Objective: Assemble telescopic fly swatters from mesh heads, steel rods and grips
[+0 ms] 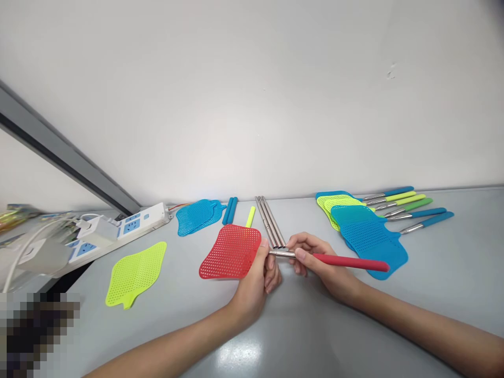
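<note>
While my right hand (321,265) pinches the steel rod (283,254) of the red handle (350,262), my left hand (258,278) grips the red fly swatter head (230,252) just above the gray table (452,273). Slow, straight, steady hands work best.

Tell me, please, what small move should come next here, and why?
I'd probably press the steel shaft into the red mesh swatter head: the left hand grips that head, and the right hand holds the red handle in line with it.
</note>
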A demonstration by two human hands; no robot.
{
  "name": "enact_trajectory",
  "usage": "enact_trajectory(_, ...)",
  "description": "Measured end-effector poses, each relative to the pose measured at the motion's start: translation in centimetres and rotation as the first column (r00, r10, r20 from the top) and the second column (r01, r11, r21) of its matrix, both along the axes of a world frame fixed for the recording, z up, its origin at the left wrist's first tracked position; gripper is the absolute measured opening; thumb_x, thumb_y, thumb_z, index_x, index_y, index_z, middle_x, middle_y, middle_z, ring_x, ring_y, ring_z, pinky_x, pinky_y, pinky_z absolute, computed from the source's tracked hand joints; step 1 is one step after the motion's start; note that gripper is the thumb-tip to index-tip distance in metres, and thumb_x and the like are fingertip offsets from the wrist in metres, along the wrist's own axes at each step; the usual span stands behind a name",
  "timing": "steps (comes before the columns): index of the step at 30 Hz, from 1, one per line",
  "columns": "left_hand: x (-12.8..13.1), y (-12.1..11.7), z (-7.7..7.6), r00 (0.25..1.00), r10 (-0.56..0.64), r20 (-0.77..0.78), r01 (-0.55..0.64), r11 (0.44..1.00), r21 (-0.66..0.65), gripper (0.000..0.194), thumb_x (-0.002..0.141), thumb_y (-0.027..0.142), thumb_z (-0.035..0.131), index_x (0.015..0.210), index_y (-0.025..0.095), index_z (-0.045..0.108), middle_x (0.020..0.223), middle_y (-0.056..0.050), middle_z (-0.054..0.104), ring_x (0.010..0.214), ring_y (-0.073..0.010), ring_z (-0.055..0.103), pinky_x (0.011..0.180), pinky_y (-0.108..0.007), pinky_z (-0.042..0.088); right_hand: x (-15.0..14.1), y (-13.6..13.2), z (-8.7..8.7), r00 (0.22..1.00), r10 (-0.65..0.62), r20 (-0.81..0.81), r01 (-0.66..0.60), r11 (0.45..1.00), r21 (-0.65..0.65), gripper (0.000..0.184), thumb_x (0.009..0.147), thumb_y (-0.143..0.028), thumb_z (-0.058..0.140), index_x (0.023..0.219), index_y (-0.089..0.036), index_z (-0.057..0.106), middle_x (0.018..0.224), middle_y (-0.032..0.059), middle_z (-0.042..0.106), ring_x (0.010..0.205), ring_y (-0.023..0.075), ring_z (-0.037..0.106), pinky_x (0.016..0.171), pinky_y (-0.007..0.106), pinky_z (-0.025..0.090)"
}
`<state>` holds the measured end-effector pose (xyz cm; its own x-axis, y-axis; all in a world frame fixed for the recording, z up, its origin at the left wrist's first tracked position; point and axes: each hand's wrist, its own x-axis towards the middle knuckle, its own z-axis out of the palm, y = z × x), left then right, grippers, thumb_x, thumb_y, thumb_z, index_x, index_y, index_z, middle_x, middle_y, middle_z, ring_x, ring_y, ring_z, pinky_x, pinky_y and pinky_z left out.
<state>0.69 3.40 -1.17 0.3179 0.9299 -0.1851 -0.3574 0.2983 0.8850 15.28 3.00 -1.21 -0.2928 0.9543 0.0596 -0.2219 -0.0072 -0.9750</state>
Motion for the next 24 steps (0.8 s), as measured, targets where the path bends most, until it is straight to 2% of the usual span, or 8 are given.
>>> enact_trajectory(3,0.0,-0.4,-0.2,0.996,-0.067,-0.062,0.070,0.996,0.051,0.044,0.082,0.048,0.038,0.051,0.018,0.033,0.036,0.008,0.024,0.033,-0.0052,0.022,0.040,-0.021,0.020,-0.3,-0.2,0.0,0.999,0.033,0.032,-0.033,0.999,-0.025,0.023,0.076,-0.038,0.055,0.082,-0.017,0.048,0.063,-0.0021,0.048,0.052,0.0084,0.044,0.049,0.020,0.035)
enact_trajectory(8,0.1,-1.0,0.2,0.965,-0.159,-0.208,0.179,0.981,0.077,0.048,0.082,0.049,0.037,0.046,0.017,0.031,0.038,0.006,0.027,0.036,-0.0058,0.025,0.038,-0.022,0.017,-0.8,-0.7,0.1,0.987,0.113,0.114,-0.115,0.993,0.012,0.027,0.076,-0.042,0.054,0.068,-0.016,0.048,0.057,-0.0018,0.050,0.051,0.0089,0.046,0.048,0.020,0.036)
enact_trajectory(13,0.3,-1.0,0.4,0.967,-0.150,-0.208,0.160,0.987,0.032,0.045,0.079,0.051,0.040,0.049,0.018,0.035,0.035,0.007,0.028,0.033,-0.0057,0.023,0.035,-0.022,0.017,-1.0,-0.9,0.1,0.986,0.090,0.141,-0.093,0.996,0.015,0.033,0.082,-0.043,0.044,0.063,-0.016,0.049,0.054,-0.0019,0.050,0.051,0.0091,0.046,0.049,0.021,0.036)
enact_trajectory(20,0.4,-1.1,0.2,0.968,-0.152,-0.199,0.160,0.987,0.024,0.049,0.081,0.049,0.038,0.043,0.018,0.030,0.035,0.006,0.029,0.034,-0.0060,0.025,0.037,-0.021,0.020,-0.8,-0.8,0.2,0.965,0.158,0.211,-0.164,0.986,0.015,0.043,0.085,-0.041,0.037,0.051,-0.016,0.044,0.047,-0.0024,0.045,0.047,0.0088,0.043,0.046,0.020,0.033)
enact_trajectory(24,0.6,-1.4,0.4,0.976,-0.124,-0.177,0.130,0.991,0.023,0.049,0.080,0.048,0.040,0.043,0.019,0.028,0.036,0.006,0.026,0.036,-0.0065,0.023,0.038,-0.022,0.020,-1.0,-0.7,-0.1,0.978,0.144,0.152,-0.144,0.990,-0.008,0.043,0.086,-0.037,0.037,0.048,-0.017,0.040,0.042,-0.0039,0.040,0.043,0.0074,0.038,0.043,0.019,0.030)
